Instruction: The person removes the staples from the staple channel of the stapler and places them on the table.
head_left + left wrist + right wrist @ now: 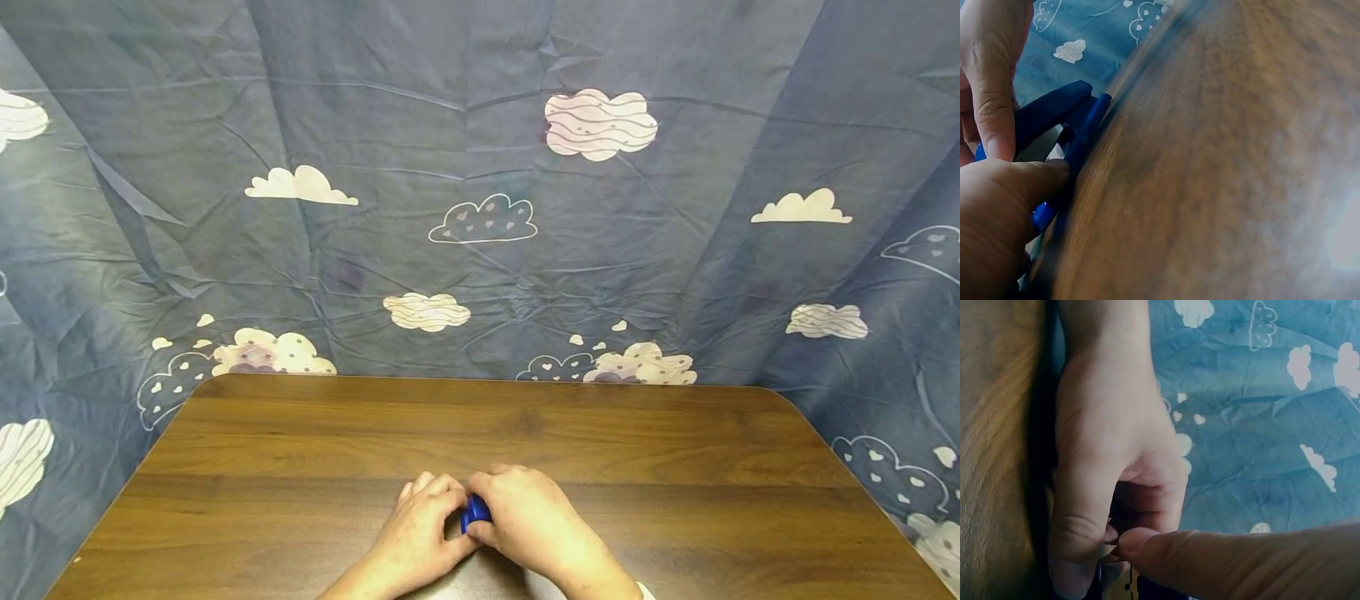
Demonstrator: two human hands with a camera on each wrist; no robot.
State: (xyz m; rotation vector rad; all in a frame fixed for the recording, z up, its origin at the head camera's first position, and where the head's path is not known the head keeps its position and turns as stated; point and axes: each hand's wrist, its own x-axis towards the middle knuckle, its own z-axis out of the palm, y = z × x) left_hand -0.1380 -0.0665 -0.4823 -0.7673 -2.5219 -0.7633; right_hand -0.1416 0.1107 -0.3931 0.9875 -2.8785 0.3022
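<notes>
A blue stapler [477,510] is held between both hands, low over the near middle of the table. In the left wrist view the stapler [1063,119] shows its blue top arm spread apart from the base, with a metal strip between. My right hand [528,517] grips it from the right, thumb and fingers bent round it. On the other side my left hand [423,529] holds it, with the left thumb [1029,181] against the base. The right wrist view catches only the stapler's metal end [1119,584], largely hidden by fingers.
A brown wooden table [300,433] with rounded far corners lies under the hands. Behind and beside it hangs a dark blue cloth [465,142] printed with pale clouds. Light glares off the tabletop in the left wrist view.
</notes>
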